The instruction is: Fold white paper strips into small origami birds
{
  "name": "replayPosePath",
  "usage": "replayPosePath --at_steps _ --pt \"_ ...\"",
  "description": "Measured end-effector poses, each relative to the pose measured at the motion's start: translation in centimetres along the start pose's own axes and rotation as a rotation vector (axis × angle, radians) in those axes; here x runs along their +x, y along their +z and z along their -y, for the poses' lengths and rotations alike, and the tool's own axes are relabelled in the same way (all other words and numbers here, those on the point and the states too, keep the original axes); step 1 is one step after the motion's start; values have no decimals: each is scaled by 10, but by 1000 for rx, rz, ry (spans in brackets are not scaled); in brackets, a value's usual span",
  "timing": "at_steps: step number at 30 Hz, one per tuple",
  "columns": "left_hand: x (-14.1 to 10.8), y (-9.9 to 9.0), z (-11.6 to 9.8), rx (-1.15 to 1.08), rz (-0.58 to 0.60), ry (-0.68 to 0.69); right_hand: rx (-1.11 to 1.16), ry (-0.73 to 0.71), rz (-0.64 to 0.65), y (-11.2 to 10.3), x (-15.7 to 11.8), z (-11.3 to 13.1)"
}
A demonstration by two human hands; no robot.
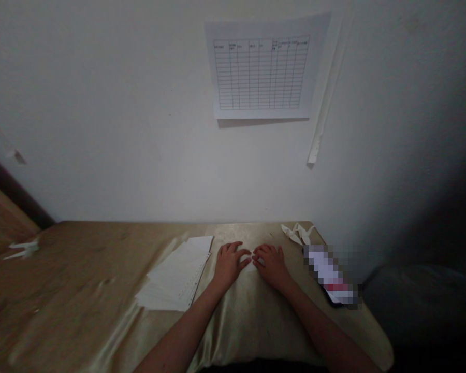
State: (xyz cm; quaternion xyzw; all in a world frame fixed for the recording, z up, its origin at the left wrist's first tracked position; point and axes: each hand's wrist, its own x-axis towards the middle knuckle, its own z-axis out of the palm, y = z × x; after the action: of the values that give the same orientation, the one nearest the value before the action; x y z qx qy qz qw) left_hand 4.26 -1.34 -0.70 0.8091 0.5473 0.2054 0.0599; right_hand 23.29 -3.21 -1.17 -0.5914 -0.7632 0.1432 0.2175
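Note:
A small piece of white paper (pixel 248 267) lies on the cloth-covered table between my hands, mostly hidden by my fingers. My left hand (pixel 229 264) is at its left side, with thumb and index finger closed on the paper's edge. From the right, my right hand (pixel 272 265) meets it with bent fingers, the thumb and index fingertips pressed on the paper. The fingertips of both hands almost touch. How the paper is folded is too small to make out.
Loose white paper sheets (pixel 174 277) with punched edges lie left of my forearm. A folded paper figure (pixel 298 234) sits at the back right, near a partly pixelated phone (pixel 330 274). The wall behind carries a printed table sheet (pixel 262 72). White scraps (pixel 23 249) lie far left.

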Motion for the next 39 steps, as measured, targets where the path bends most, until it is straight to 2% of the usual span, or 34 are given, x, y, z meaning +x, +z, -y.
replayPosePath --at_steps 9,16,22,39 --pt "1 3 6 -52 -16 15 57 9 -21 1 1 -2" --pt "3 -5 16 -72 58 45 69 19 -50 3 0 -2" --pt "4 -4 18 -66 53 65 66 44 -64 3 2 0" --pt "7 0 21 -73 128 41 230 -21 74 -12 -3 -19"
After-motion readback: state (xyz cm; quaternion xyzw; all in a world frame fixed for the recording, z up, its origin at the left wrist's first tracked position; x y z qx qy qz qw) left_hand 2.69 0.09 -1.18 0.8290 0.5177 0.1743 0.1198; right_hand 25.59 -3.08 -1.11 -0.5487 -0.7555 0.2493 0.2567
